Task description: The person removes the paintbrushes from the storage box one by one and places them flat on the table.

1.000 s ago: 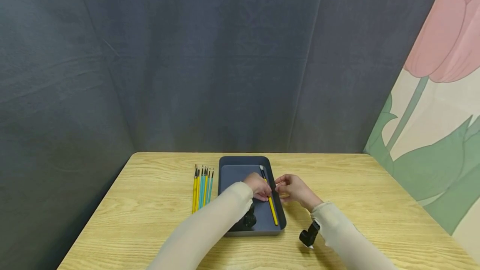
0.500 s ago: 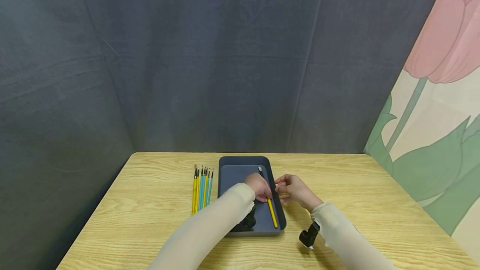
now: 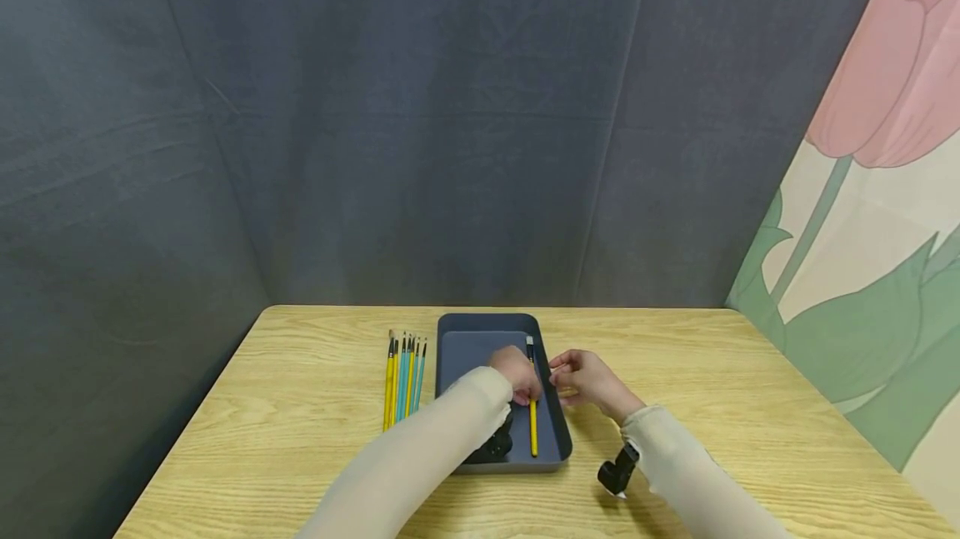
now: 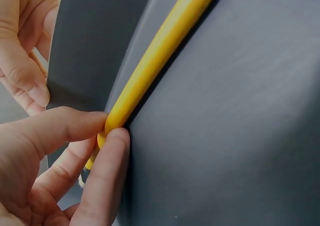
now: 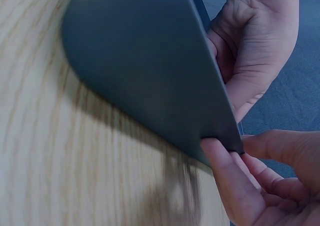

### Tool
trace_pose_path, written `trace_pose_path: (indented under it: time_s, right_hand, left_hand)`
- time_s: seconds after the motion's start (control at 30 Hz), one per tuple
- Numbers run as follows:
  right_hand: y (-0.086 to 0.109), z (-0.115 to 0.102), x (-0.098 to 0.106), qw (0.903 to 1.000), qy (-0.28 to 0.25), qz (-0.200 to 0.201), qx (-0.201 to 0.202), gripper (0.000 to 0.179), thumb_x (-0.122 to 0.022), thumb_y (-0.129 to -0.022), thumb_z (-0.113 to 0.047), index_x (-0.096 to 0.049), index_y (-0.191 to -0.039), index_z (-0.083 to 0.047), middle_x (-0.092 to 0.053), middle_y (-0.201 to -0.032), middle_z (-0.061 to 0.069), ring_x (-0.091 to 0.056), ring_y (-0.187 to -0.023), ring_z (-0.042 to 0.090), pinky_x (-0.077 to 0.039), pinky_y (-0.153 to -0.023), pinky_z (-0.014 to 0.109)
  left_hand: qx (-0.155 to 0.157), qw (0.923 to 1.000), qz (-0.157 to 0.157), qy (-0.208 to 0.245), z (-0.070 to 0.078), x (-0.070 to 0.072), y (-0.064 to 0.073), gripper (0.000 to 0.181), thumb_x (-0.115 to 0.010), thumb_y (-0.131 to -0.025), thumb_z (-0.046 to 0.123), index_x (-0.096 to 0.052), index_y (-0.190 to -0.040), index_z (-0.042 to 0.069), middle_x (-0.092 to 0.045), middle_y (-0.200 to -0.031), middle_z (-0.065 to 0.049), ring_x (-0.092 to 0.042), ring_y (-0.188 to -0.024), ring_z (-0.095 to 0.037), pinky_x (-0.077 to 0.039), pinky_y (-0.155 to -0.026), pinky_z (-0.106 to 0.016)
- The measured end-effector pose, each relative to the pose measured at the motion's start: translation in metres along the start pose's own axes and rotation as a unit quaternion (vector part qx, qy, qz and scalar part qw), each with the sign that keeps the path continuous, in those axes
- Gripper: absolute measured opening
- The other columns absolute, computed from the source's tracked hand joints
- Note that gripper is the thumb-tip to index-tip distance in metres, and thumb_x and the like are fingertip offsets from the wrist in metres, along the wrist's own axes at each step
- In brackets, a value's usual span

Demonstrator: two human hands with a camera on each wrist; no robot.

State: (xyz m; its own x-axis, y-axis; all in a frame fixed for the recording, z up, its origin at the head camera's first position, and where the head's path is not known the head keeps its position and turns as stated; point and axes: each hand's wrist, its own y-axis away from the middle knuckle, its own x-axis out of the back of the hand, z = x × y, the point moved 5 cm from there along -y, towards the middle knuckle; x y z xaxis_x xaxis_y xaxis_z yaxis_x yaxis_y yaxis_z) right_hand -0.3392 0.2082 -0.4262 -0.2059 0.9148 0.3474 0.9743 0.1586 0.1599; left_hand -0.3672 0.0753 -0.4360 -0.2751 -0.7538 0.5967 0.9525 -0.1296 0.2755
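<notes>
My left hand [image 3: 516, 374] reaches into the dark grey tray [image 3: 467, 356] and pinches a yellow-handled paintbrush [image 3: 533, 432] between thumb and fingers. The brush lies along the tray's right side, its pale bristles pointing to the far end. Up close in the left wrist view, fingertips grip the yellow handle [image 4: 160, 51], while the bristle end is mostly hidden behind the hand. At the tray's right wall, my right hand [image 3: 592, 382] pinches the rim; the right wrist view has its fingers on both sides of the tray wall [image 5: 140, 61].
Several paintbrushes [image 3: 405, 381] with yellow and turquoise handles lie side by side left of the tray, bristles away from me. Everything rests on a wooden table [image 3: 690, 364]. A dark curtain [image 3: 450, 147] hangs behind it, with a tulip-patterned cloth [image 3: 870, 272] at the right.
The paintbrush has turned in the tray: its near end swung left, so it now lies almost parallel to the tray's long side. The right hand stays at the rim.
</notes>
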Motion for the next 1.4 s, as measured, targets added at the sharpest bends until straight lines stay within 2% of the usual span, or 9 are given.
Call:
trace_pose_path:
  time_s: [0.13, 0.3, 0.47, 0.67, 0.77, 0.87, 1.0, 1.2, 1.4]
  right_hand:
    - [0.000, -0.001, 0.001, 1.0000, -0.005, -0.002, 0.002, 0.023, -0.054, -0.092, 0.008, -0.050, -0.114, 0.013, -0.059, -0.089, 0.013, -0.059, -0.074, 0.016, -0.061, -0.065, 0.035]
    - [0.001, -0.003, 0.001, 0.9997, -0.010, -0.016, 0.018, 0.019, -0.053, -0.091, 0.009, -0.052, -0.109, 0.011, -0.059, -0.086, 0.012, -0.059, -0.073, 0.015, -0.061, -0.063, 0.032]
    - [-0.002, -0.001, -0.002, 1.0000, -0.003, 0.002, -0.003, 0.023, -0.052, -0.091, 0.009, -0.051, -0.114, 0.012, -0.060, -0.088, 0.013, -0.059, -0.074, 0.015, -0.061, -0.066, 0.036]
    - [-0.002, -0.002, -0.002, 0.9999, 0.005, 0.011, -0.012, 0.024, -0.052, -0.092, 0.009, -0.050, -0.116, 0.013, -0.059, -0.089, 0.014, -0.059, -0.076, 0.017, -0.061, -0.068, 0.039]
    - [-0.003, -0.002, -0.002, 0.9998, 0.006, 0.012, -0.014, 0.024, -0.051, -0.092, 0.010, -0.050, -0.115, 0.012, -0.059, -0.090, 0.014, -0.060, -0.076, 0.017, -0.061, -0.068, 0.039]
    - [-0.004, -0.001, -0.003, 0.9998, 0.008, 0.011, -0.015, 0.023, -0.051, -0.092, 0.009, -0.050, -0.115, 0.012, -0.059, -0.091, 0.014, -0.060, -0.076, 0.017, -0.061, -0.067, 0.038]
    - [-0.003, -0.001, -0.002, 0.9997, 0.012, 0.014, -0.018, 0.022, -0.052, -0.093, 0.009, -0.051, -0.115, 0.012, -0.060, -0.091, 0.015, -0.060, -0.075, 0.017, -0.061, -0.066, 0.037]
    - [-0.001, -0.002, -0.001, 0.9998, 0.009, 0.011, -0.013, 0.023, -0.053, -0.091, 0.010, -0.050, -0.114, 0.013, -0.060, -0.090, 0.014, -0.060, -0.073, 0.016, -0.061, -0.066, 0.037]
    - [0.001, -0.003, -0.001, 1.0000, 0.005, 0.005, -0.004, 0.024, -0.053, -0.091, 0.010, -0.050, -0.115, 0.014, -0.060, -0.090, 0.013, -0.060, -0.072, 0.014, -0.061, -0.064, 0.036]
  left_hand:
    - [0.004, 0.9999, -0.004, 0.009, -0.002, 0.001, -0.003, 0.023, -0.078, -0.066, -0.006, -0.062, -0.055, 0.004, -0.058, -0.048, -0.005, -0.057, -0.041, -0.013, -0.057, -0.047, -0.025]
    - [0.015, 0.9990, -0.010, 0.042, -0.008, 0.000, -0.008, 0.019, -0.079, -0.067, -0.007, -0.064, -0.059, 0.003, -0.063, -0.055, -0.007, -0.060, -0.046, -0.013, -0.056, -0.047, -0.024]
    - [0.031, 0.9945, -0.031, 0.095, -0.014, 0.002, -0.011, 0.016, -0.075, -0.068, -0.009, -0.064, -0.061, 0.001, -0.064, -0.059, -0.008, -0.058, -0.046, -0.013, -0.057, -0.049, -0.024]
    - [0.042, 0.9892, -0.049, 0.132, -0.013, 0.009, -0.005, 0.013, -0.070, -0.070, -0.010, -0.065, -0.066, 0.001, -0.062, -0.059, -0.006, -0.055, -0.046, -0.011, -0.057, -0.051, -0.022]
    - [0.032, 0.9860, -0.057, 0.154, -0.009, 0.014, 0.002, 0.009, -0.069, -0.072, -0.010, -0.070, -0.076, -0.002, -0.061, -0.060, -0.005, -0.055, -0.047, -0.010, -0.057, -0.052, -0.022]
    - [0.020, 0.9812, -0.066, 0.180, -0.004, 0.022, 0.009, 0.016, -0.070, -0.074, -0.010, -0.073, -0.090, -0.006, -0.063, -0.063, -0.005, -0.056, -0.049, -0.010, -0.058, -0.054, -0.022]
    - [-0.002, 0.9741, -0.085, 0.209, 0.003, 0.034, 0.014, 0.022, -0.071, -0.078, -0.007, -0.072, -0.100, -0.008, -0.065, -0.067, -0.005, -0.058, -0.054, -0.010, -0.059, -0.058, -0.024]
    - [-0.037, 0.9650, -0.110, 0.235, 0.012, 0.055, 0.024, 0.026, -0.073, -0.080, -0.001, -0.070, -0.106, -0.008, -0.071, -0.077, -0.006, -0.064, -0.062, -0.011, -0.061, -0.077, -0.035]
    - [-0.057, 0.9610, -0.114, 0.245, 0.014, 0.079, 0.036, 0.022, -0.074, -0.082, 0.004, -0.072, -0.103, 0.000, -0.073, -0.087, -0.008, -0.068, -0.069, -0.012, -0.060, -0.083, -0.037]
